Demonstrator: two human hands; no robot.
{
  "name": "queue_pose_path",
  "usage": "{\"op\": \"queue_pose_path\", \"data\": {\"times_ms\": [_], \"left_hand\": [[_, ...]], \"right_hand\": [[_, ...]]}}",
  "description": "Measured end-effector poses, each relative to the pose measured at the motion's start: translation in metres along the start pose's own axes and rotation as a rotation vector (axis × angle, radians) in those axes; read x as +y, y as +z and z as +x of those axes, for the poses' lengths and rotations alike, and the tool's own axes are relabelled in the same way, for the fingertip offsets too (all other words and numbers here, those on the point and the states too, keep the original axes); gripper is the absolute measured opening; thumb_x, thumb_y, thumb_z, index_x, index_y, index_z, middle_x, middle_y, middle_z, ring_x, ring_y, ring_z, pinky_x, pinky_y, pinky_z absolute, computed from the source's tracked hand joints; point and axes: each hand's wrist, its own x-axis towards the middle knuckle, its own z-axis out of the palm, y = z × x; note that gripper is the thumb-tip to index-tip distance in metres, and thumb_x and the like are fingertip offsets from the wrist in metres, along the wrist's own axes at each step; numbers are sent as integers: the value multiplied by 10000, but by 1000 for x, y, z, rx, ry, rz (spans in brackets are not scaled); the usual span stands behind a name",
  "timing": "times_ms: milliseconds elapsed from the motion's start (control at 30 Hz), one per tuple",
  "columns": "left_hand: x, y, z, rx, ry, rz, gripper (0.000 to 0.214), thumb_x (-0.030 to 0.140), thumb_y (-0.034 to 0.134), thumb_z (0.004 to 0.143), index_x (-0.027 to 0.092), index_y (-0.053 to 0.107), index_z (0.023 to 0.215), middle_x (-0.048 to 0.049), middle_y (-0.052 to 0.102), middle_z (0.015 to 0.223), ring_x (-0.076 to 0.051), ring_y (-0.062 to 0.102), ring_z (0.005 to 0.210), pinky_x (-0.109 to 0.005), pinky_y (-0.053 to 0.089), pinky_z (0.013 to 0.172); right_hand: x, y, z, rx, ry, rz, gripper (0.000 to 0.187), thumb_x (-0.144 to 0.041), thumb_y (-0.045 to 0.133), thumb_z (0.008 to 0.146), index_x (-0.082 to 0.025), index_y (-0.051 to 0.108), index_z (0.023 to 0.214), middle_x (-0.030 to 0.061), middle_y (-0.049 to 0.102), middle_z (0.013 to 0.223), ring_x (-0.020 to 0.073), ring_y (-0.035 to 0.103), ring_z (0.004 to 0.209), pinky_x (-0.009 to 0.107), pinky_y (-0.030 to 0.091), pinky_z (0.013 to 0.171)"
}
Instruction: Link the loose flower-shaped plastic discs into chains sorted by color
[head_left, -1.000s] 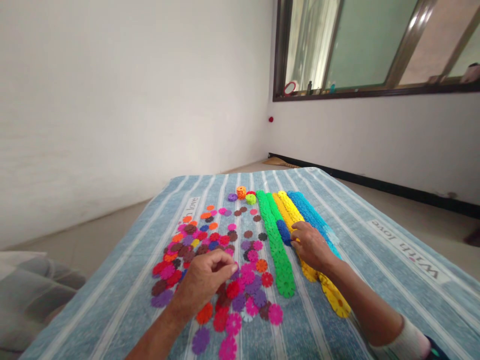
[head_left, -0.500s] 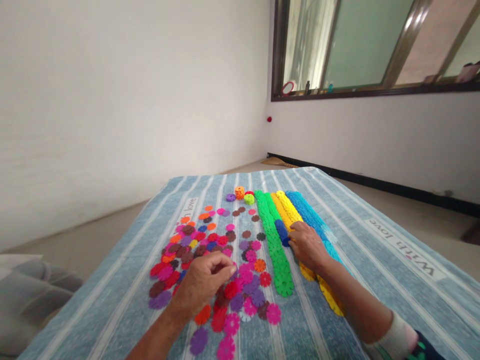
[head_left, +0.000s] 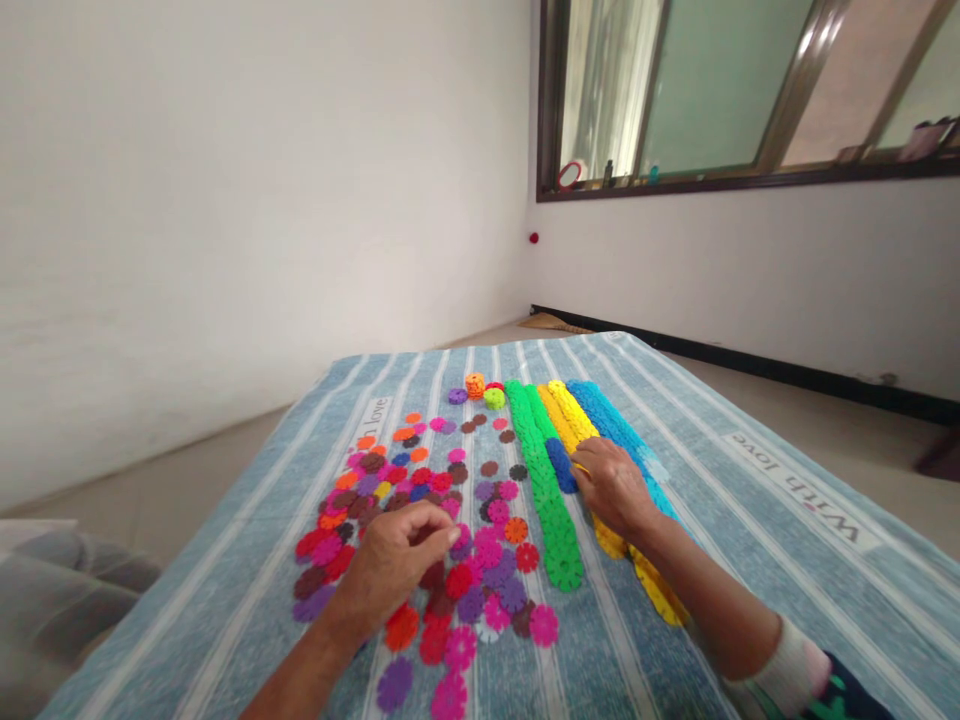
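My left hand (head_left: 401,560) hovers over a spread of loose notched plastic discs, its thumb and forefinger pinched together; anything between them is too small to make out. Below it lie red, brown, purple and pink discs, among them a pink disc (head_left: 460,648). My right hand (head_left: 613,488) is bent over the rows on the right, fingertips closed at the edge of a short row of dark blue discs (head_left: 561,464). It partly covers a yellow row (head_left: 571,412). Left of the blue discs runs a long overlapping green row (head_left: 556,530).
Light blue and blue discs form another row (head_left: 607,415) at the right. Small stacks, one of orange discs (head_left: 475,386) and one of lime discs (head_left: 494,399), stand at the far end. A striped cloth (head_left: 247,560) covers the table. A windowsill (head_left: 690,186) holds small items.
The whole view has shifted slightly. Both hands keep nearly the same places, the left pinched over the loose discs and the right at the dark blue row.
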Motion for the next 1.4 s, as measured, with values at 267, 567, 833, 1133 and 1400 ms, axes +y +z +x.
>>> {"op": "queue_pose_path", "data": {"times_ms": [267,567,833,1133,1400], "left_hand": [[-5,-1,1,-48,13,171,247,391,527,738,192,628,633,9,615,623,-151,558,591,-256,401,606],[-8,0,-1,-52,52,281,244,347,482,762,199,584,598,11,596,610,-159,568,637,-263,390,660],[-13,-11,2,-148,39,420,228,304,460,758,181,579,606,9,597,655,-137,552,639,-245,370,635],[-23,-39,-2,-295,-16,480,160,207,522,649,154,671,674,0,628,662,-137,566,644,-218,361,591],[-24,-47,-4,-289,-12,621,162,128,532,610,157,683,658,-3,646,674,-134,557,639,-219,338,569]], "right_hand": [[-40,-5,-5,50,-186,53,241,-135,507,915,-169,583,688,47,592,751,179,526,766,305,379,710],[-128,8,-50,-40,-641,123,99,-168,634,763,-186,550,714,24,571,731,175,464,680,311,317,576],[-141,27,-66,-62,-748,97,180,-211,661,846,-179,533,723,25,542,716,181,443,699,307,310,569],[-141,14,-76,-117,-689,228,133,-90,619,788,-172,532,731,30,575,777,190,475,741,325,325,613],[-140,20,-80,-60,-664,290,199,-38,666,713,-170,518,726,23,568,770,187,465,729,327,301,618]]}}
